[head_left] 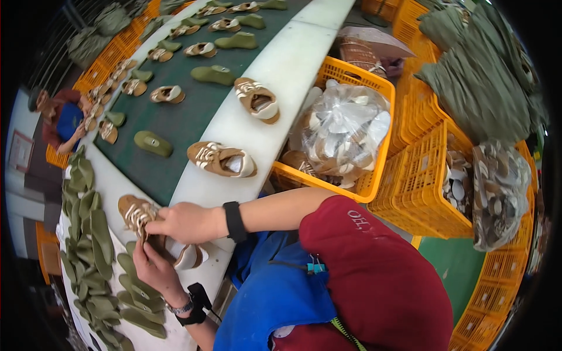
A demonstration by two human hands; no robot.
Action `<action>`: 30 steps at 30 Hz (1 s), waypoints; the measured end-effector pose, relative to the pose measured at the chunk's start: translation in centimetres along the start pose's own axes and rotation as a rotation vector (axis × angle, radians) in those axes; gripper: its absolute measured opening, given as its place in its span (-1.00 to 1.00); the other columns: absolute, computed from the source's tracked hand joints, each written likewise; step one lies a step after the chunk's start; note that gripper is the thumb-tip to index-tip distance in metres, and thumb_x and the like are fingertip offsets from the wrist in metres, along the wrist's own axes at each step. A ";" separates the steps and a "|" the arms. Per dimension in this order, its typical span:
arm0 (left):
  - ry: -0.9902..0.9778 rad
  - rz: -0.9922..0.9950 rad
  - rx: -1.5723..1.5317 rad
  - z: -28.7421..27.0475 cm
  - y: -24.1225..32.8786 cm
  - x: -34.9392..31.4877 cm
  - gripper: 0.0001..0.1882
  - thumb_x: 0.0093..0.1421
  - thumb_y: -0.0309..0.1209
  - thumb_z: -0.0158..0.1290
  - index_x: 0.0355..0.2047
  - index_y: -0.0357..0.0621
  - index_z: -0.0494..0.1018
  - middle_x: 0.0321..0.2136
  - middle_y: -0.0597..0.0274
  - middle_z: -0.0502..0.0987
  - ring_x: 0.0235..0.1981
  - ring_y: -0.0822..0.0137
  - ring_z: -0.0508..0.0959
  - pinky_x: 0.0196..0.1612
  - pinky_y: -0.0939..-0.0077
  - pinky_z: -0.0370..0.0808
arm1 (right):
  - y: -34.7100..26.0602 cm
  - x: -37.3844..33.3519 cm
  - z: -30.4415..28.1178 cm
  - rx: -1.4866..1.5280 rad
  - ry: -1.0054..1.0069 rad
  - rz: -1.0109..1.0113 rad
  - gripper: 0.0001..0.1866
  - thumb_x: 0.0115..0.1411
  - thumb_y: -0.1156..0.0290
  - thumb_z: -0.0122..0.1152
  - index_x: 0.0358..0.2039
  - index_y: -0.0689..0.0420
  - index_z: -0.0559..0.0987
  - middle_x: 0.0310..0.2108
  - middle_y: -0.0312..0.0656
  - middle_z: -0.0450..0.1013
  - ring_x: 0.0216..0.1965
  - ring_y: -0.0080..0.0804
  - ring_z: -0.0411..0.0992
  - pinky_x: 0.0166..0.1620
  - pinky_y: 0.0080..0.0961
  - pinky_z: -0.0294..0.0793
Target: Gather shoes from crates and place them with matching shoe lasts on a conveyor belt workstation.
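Observation:
My left hand (157,270) and my right hand (190,223) meet over a brown sneaker with white laces (136,214) at the white edge of the work table. The right fingers pinch it at the laces by the opening, and the left fingers grip its near side. A white and brown heel (189,256) shows under my right wrist; whether it belongs to the same shoe or a second one, I cannot tell. Beyond my right hand, two brown sneakers lie on the white edge, one nearer (221,159) and one farther off (257,100).
Green shoe lasts (100,245) are heaped at the left. More lasts (153,143) and shoes line the dark green belt (175,126). A yellow crate (380,175) with bagged shoe parts (345,131) stands right, near stacked crates (418,178). Another person (64,120) works at far left.

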State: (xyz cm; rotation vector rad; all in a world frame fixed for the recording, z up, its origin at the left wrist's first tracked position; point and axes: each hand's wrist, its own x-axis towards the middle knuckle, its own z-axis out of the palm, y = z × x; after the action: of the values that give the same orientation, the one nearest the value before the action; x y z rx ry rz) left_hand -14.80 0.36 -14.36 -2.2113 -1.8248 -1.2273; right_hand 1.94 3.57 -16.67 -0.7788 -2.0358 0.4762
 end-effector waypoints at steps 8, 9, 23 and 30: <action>0.036 0.069 -0.162 1.1 1.7 -0.3 -0.69 0.05 -0.59 0.08 -0.15 -0.26 0.37 -0.44 0.11 0.57 -0.49 0.38 0.56 -0.35 0.54 0.48 | -0.6 -0.6 -1.4 -0.081 0.003 0.118 -0.82 -0.04 0.52 0.06 -0.36 0.04 0.48 -0.51 -0.09 0.36 -0.48 -0.08 0.42 -0.43 -0.28 0.45; 0.088 0.078 -0.171 1.2 1.0 -0.6 -0.69 0.05 -0.60 0.07 -0.16 -0.25 0.33 -0.46 0.11 0.56 -0.50 0.40 0.55 -0.36 0.56 0.47 | -0.6 -0.5 -1.2 -0.079 -0.016 0.089 -0.84 -0.04 0.53 0.06 -0.39 0.05 0.46 -0.50 -0.08 0.36 -0.48 -0.07 0.41 -0.44 -0.28 0.44; -0.080 0.194 -0.139 -0.4 1.4 0.3 -0.73 0.01 -0.76 -0.10 -0.32 -0.23 0.46 -0.36 0.06 0.35 -0.35 0.16 0.43 -0.27 0.43 0.41 | -1.4 0.2 -1.1 0.169 0.185 0.049 -0.65 0.03 0.65 0.02 -0.13 0.14 0.35 -0.34 0.01 0.45 -0.37 -0.03 0.47 -0.36 -0.29 0.50; -0.203 0.274 -0.307 -2.5 0.0 -0.1 -0.80 -0.05 -0.78 -0.09 -0.44 -0.28 0.44 -0.36 0.07 0.35 -0.37 0.20 0.44 -0.30 0.50 0.40 | 1.8 0.1 -2.2 0.506 0.344 0.252 -0.71 0.08 0.62 -0.02 -0.16 0.16 0.25 -0.43 -0.02 0.50 -0.49 -0.30 0.51 -0.45 -0.51 0.45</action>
State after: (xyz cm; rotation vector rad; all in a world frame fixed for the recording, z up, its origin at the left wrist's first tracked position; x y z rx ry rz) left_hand -16.15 -0.90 -12.74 -2.7292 -1.3957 -1.3437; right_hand 4.36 5.04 -16.54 -0.7411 -1.4192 0.8926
